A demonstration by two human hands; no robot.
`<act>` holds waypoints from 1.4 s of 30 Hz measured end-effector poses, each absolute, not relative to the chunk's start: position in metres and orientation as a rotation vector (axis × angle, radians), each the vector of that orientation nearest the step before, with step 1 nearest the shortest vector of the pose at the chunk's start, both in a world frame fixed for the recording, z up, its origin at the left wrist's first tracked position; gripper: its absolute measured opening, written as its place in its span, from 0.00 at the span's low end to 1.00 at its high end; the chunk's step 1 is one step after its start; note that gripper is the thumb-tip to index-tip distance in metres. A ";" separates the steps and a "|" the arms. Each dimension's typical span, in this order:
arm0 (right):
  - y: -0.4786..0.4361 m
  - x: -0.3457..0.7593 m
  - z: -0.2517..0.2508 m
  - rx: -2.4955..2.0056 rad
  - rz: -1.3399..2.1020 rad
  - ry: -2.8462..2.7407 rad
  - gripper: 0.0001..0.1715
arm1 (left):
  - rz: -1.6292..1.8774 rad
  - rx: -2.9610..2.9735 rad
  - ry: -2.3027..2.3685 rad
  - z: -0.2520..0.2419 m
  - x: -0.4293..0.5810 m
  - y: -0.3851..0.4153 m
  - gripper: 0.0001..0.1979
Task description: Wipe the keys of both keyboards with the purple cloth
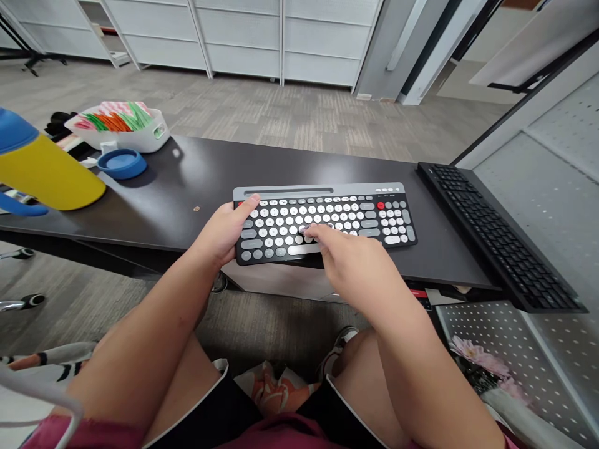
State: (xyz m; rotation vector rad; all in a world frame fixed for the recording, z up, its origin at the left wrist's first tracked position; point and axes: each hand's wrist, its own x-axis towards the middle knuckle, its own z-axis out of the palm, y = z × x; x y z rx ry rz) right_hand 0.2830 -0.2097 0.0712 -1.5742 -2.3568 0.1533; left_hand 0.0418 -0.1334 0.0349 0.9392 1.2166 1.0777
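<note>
A black and grey keyboard [350,217] with round white and grey keys and a few red ones lies near the front edge of the dark desk. My left hand [224,229] grips its left end, thumb on top at the upper left corner and the fingers hidden beneath. Over the middle keys is my right hand [349,249], its fingers pinched together around a small dark item at the fingertips, too small to name.
A second black keyboard [500,231] lies slanted at the desk's right end, beside a pegboard panel [552,149]. On the left are a yellow and blue jug [51,168], a blue lid [122,163] and a white basket [154,132] of colourful packets.
</note>
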 end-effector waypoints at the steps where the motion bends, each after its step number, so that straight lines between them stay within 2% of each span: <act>1: -0.209 0.285 0.073 -1.587 0.169 -2.339 0.24 | 1.079 0.935 1.214 0.035 0.042 -0.133 0.20; 25: -0.210 0.279 0.060 -1.514 0.045 -2.346 0.24 | 1.074 0.927 1.215 0.035 0.042 -0.133 0.19; 34: -0.214 0.262 0.044 -1.439 -0.117 -2.384 0.25 | 1.076 0.929 1.209 0.034 0.041 -0.132 0.20; 42: -0.219 0.260 0.050 -1.459 -0.114 -2.439 0.25 | 1.079 0.941 1.194 0.036 0.043 -0.135 0.19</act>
